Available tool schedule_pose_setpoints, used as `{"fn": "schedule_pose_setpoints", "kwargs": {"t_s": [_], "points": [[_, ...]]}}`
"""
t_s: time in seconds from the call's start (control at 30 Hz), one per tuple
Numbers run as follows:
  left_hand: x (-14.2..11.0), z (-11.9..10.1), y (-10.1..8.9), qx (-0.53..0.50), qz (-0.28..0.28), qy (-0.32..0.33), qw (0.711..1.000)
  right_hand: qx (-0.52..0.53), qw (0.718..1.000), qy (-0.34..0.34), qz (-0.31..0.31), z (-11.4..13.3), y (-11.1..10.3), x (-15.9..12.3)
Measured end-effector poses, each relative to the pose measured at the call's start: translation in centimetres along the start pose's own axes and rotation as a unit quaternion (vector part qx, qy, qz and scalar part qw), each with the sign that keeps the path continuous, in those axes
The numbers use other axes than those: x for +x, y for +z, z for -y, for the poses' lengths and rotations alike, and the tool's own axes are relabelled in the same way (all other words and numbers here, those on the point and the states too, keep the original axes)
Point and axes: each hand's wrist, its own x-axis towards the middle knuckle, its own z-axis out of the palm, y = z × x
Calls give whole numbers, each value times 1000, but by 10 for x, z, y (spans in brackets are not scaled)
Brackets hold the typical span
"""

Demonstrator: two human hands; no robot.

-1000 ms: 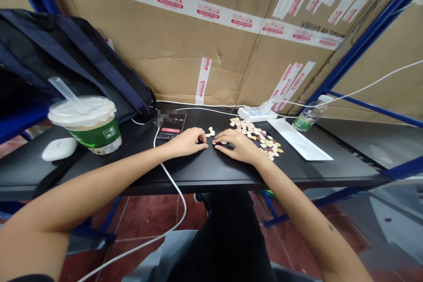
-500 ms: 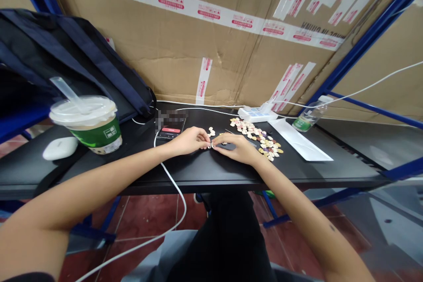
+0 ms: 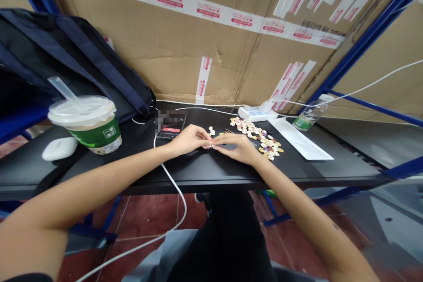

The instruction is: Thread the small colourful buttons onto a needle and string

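My left hand (image 3: 193,140) and my right hand (image 3: 236,147) meet fingertip to fingertip above the black table. Both pinch a small pale shell-like piece (image 3: 212,144), mostly covered by the fingers. Just behind them lie a few more cream pieces (image 3: 211,131). To the right spreads a loose pile of small shell-like pieces (image 3: 254,130), cream, yellow, brown and purple. A thin needle-like rod shows partly behind my right hand.
A phone (image 3: 171,130) lies left of my hands, with a white cable (image 3: 175,183) running over the table edge. Further left stand a drink cup (image 3: 95,130), a white case (image 3: 59,148) and a backpack (image 3: 79,53). A power strip (image 3: 256,113), white paper (image 3: 299,139) and bottle (image 3: 312,114) are rightward.
My fingertips have drawn closer together, and the small piece between them is more covered now. The things on the table have stayed where they were.
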Motion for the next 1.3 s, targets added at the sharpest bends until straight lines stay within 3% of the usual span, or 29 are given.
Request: {"fn": "schedule_pose_setpoints", "kwargs": {"t_s": [0.17,0.27,0.33,0.4,0.5,0.63,0.8,1.1,1.3], "points": [[-3,-2,1,-3,11,8,1000,2,1000,1,-12,-1,1,-1],[-4,-5,-2,113,12,56,992,-18,1000,1,-15,-2,1,-1],[-5,-8,-7,265,-24,121,956,-45,999,-2,-13,-3,0,0],[-6,-9,-12,423,-64,174,887,-89,996,-1,12,-4,-4,0],[-6,-8,-18,569,-76,188,797,-185,981,19,56,-4,-10,0],[-7,-3,-19,619,-54,176,763,-262,963,39,45,-4,-15,-2],[-8,-3,-14,603,-23,173,778,-260,964,39,45,-2,-13,0],[-6,-2,-9,437,11,175,882,-247,961,33,119,5,-2,8],[-3,-1,-10,277,23,85,957,-181,978,28,98,0,-3,5]]}}
